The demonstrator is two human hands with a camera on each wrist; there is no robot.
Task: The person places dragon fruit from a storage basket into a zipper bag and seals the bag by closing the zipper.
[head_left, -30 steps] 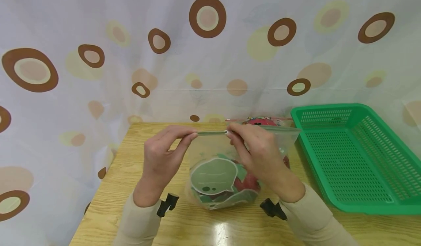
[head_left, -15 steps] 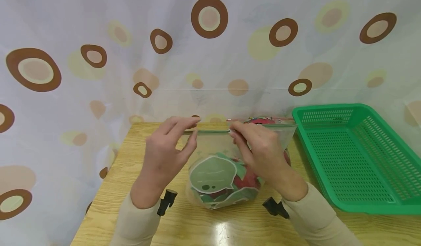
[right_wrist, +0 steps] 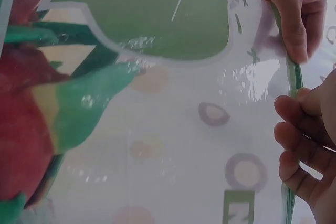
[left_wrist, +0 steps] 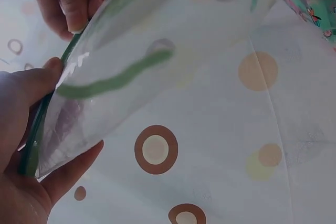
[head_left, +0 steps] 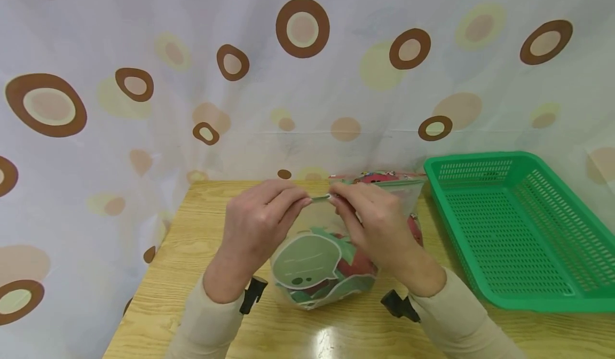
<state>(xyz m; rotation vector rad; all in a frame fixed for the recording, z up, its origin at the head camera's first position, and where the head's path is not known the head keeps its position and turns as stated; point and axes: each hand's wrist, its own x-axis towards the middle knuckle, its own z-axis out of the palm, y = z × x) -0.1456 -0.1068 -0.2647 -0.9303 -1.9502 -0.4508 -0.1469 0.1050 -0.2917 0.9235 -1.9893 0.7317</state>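
A clear zip-top bag with a green printed speech-bubble shape stands on the table. Red and green things show through it, clearest in the right wrist view. My left hand pinches the green zip strip along the bag's top edge, left of its middle. Close beside it, my right hand pinches the same strip, with a small white spot at its fingertips. Only a short stretch of strip shows between the hands. In the left wrist view the clear plastic spreads away from the strip.
Behind the right hand stands another clear bag with red contents and a red top strip. To the right a green perforated basket lies on the wooden table. A curtain with brown rings hangs behind.
My left hand let go of the strip half a second ago, fingers apart. It has since moved right and pinches it again, nearer the right hand. The right hand has stayed about in place.
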